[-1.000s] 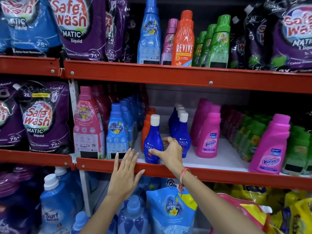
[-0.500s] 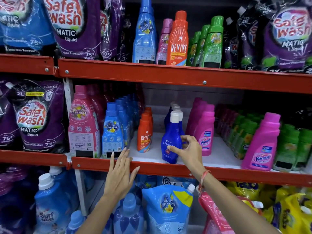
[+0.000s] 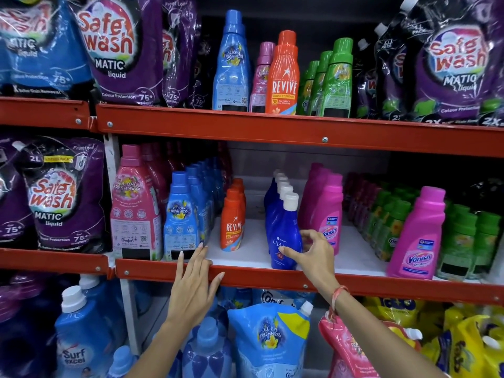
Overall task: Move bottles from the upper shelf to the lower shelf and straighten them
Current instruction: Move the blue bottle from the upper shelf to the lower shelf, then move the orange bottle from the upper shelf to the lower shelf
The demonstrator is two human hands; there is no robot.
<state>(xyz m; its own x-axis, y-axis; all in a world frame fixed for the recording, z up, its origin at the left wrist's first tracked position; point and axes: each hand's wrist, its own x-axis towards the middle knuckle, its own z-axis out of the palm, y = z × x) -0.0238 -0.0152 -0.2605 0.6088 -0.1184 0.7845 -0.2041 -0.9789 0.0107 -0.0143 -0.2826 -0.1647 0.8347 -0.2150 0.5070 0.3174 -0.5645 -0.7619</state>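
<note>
head view: right hand (image 3: 313, 255) fingers (image 3: 289, 251) pinch front ujala bottle (image 3: 283, 238); left hand (image 3: 195, 282) flat, fingers spread on lower shelf (image 3: 272, 276) edge. twist label forward, align with row.

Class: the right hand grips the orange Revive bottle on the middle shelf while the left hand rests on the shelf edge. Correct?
Not quite. The head view shows the right hand on the blue Ujala bottle, not the Revive bottle. The left hand does rest on the shelf edge.
</note>
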